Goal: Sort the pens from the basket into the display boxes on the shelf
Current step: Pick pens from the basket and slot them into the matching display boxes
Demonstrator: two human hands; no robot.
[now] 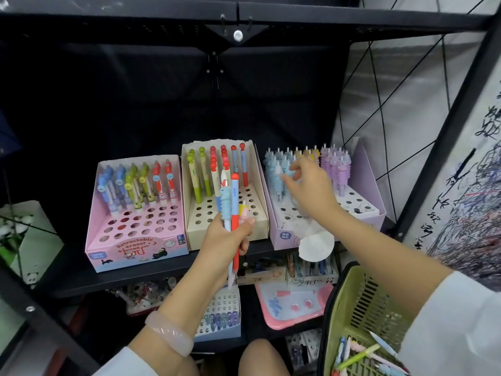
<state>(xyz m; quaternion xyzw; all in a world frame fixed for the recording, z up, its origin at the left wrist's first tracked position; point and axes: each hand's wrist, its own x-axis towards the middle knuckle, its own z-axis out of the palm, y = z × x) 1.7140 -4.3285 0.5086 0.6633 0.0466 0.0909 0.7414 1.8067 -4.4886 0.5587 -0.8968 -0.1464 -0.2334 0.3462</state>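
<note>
Pens [232,210] gripped in left hand [225,240], right hand [309,185] at lilac box [363,213]

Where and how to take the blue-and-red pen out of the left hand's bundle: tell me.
Pinch the blue-and-red pen on its blue upper barrel, just under the red cap, coming from above with the right hand. It stands nearly upright and that end rises clear above the left hand, whose fingers wrap the red lower part. The blue bumpy pen crowds its left, so approach from the right and lift upward.
</note>
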